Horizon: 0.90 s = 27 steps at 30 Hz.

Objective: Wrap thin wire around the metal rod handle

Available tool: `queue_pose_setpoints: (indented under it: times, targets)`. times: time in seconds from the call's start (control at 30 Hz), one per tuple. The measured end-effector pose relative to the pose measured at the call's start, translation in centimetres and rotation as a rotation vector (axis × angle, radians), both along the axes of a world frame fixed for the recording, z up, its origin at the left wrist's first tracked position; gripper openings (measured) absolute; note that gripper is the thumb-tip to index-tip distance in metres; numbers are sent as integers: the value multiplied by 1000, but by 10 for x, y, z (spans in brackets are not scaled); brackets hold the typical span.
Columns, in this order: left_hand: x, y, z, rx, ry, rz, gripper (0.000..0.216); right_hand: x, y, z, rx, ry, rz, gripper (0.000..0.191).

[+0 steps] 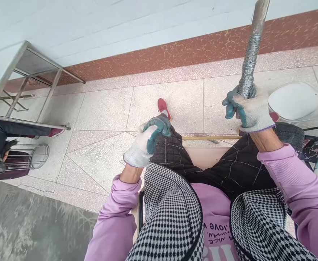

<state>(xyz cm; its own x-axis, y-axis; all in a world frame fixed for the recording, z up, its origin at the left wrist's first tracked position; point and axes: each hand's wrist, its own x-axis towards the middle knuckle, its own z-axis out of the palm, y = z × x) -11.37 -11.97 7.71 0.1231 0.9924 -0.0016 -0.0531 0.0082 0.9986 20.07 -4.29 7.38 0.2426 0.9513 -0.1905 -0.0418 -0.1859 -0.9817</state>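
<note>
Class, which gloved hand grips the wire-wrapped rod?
The right hand, closed around the wire-wrapped rod; the left hand is curled well away from it.

Gray stick (260,16) wound with silver wire (250,59)
Gripped in my right hand (247,107), it slants away, its far stretch bare.

At upper right, wire (249,59) sits around the rod (260,18) in my right hand (250,108); my left hand (149,139) is near centre.
</note>
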Motion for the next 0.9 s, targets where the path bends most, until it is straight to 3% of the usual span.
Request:
queue_pose_setpoints:
  times: [0.1, 0.23, 0.37, 0.53, 0.73, 0.9]
  targets:
    - [4, 4, 5, 18, 30, 39, 35, 3, 0, -6, 18, 23, 29, 25]
    - [9, 11, 5, -25, -100, 27, 58, 9, -1, -9, 75, 54, 79, 27]
    - [14, 17, 3, -100, -151, 6, 75, 6, -4, -2, 92, 40, 115, 24]
    - [28, 25, 2, -127, -181, -11, 80, -2, -10, 6, 123, 80, 140, 24]
    - [55, 38, -2, -179, -241, -164, 79, -17, -22, -2, 53, 248, 418, 46]
    - [66, 41, -1, -172, -235, -181, 72, -28, -34, -2, -27, 179, 558, 41]
